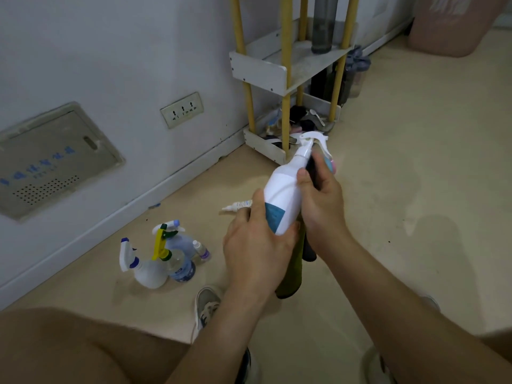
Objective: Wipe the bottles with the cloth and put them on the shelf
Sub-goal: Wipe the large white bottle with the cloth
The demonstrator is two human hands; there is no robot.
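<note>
A white spray bottle (285, 189) with a teal label is held tilted in front of me, its trigger head pointing toward the shelf. My left hand (255, 245) grips its base. My right hand (321, 195) pinches a dark cloth (311, 169) against the bottle's upper body; dark olive and black folds hang below both hands. On the floor to the left stand several spray bottles (155, 261), and a small white tube (238, 205) lies behind my left hand. The white shelf (260, 70) with yellow posts stands against the wall ahead.
A tall dark bottle (322, 26) stands on the shelf's middle tier, and clutter fills its bottom tray (263, 142). A pink bin (454, 29) sits at the far right. My knee and shoes are at the bottom. A wall socket (182, 109) is to the left.
</note>
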